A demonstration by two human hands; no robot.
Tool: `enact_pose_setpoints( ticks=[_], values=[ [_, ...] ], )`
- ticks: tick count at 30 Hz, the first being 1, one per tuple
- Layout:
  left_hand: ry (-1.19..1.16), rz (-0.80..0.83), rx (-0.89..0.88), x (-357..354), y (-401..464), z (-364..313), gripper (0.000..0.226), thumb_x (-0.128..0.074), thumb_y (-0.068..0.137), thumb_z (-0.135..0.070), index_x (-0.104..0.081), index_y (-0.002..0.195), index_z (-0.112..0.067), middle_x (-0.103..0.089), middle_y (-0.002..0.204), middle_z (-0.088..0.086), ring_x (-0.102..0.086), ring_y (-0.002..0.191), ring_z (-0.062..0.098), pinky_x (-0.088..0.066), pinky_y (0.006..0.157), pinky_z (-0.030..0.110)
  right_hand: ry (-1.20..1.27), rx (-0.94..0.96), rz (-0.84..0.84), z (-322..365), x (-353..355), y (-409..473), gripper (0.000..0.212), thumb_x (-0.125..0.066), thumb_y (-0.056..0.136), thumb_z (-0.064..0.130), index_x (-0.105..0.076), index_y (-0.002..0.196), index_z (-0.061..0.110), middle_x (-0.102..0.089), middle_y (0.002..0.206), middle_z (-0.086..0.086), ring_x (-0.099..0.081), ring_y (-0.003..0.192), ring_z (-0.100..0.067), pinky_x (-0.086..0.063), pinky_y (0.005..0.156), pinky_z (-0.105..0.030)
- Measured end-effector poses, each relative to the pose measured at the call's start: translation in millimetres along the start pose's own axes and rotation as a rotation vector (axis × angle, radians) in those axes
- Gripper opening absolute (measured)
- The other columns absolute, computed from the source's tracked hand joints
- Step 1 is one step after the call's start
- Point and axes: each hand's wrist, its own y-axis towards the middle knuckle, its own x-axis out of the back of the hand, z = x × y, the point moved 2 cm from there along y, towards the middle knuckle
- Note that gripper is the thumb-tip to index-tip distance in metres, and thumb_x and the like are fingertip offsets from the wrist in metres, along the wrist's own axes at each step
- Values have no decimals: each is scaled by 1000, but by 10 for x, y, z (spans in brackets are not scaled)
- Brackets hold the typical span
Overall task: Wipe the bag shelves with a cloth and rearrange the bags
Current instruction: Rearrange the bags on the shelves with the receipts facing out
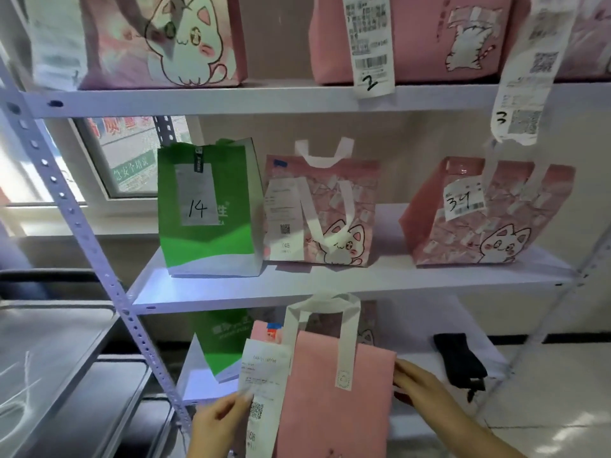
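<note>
A plain pink bag [334, 401] with white handles stands at the front of the lowest shelf [426, 358]. My left hand [218, 421] pinches the white receipt [264, 385] hanging on the bag's left side. My right hand [420, 385] holds the bag's right edge. A black cloth [459, 361] lies on the same shelf, to the right of my right hand. Behind the pink bag stands a green bag [224, 342].
The middle shelf [330, 285] carries a green bag marked 14 [208, 209] and two pink cat bags [324, 213] [486, 213]. More pink bags [429, 38] stand on the top shelf [264, 99]. A perforated shelf post [99, 259] slants at the left, beside a metal cart [49, 358].
</note>
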Motion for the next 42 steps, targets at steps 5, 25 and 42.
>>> enact_pose_setpoints(
  ticks=[5,25,42],
  values=[
    [22,-69,67,42,282,395,6,-73,79,-5,-77,84,-6,-69,60,-22,-59,72,-1,-36,56,-6,-82,-17,29,-216,-194,427,21,-53,94,28,-69,101,39,-72,99,16,-63,101,-6,-47,89,-28],
    [-347,-222,-185,-227,1242,2178,13,-54,93,-21,-59,103,-15,-68,55,-13,-63,46,1,-52,44,21,113,500,-344,-2303,-10,3118,22,-66,87,24,-64,106,13,-71,96,-10,-67,87,-27,-55,77,-44],
    [-471,-420,-348,-435,894,2310,8,-66,86,-11,-63,79,-13,-59,39,-13,-54,31,1,-38,27,15,161,543,-741,-2608,963,2965,13,-56,92,17,-61,94,6,-67,94,-18,-63,84,-35,-52,77,-45]
  ],
)
